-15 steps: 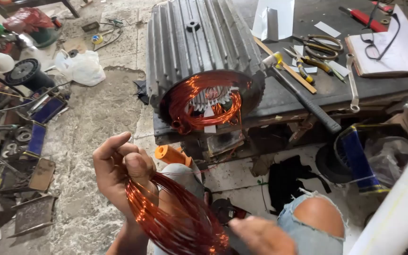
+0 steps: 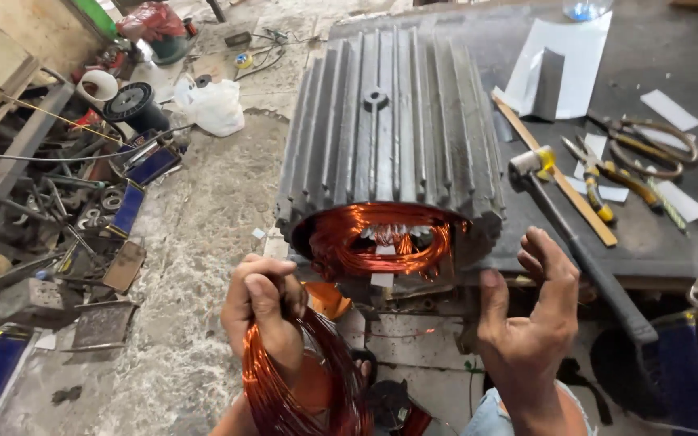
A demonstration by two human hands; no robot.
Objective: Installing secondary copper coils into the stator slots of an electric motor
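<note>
Copper wire coil [image 2: 300,379] is hanging bunched in the clenched left hand [image 2: 264,311], now raised nearer the finned motor housing [image 2: 389,129] just beyond it. The right hand [image 2: 531,311], newly lifted beside it, is opening empty, fingers spread, below the hammer [image 2: 563,222].

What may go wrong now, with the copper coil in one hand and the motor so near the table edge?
The loose copper wire coil, gripped only by the left hand, might tangle or kink. The ribbed motor housing sits at the table edge, so a pull may shift it. The open right hand is close to the hammer handle and may knock it.
</note>
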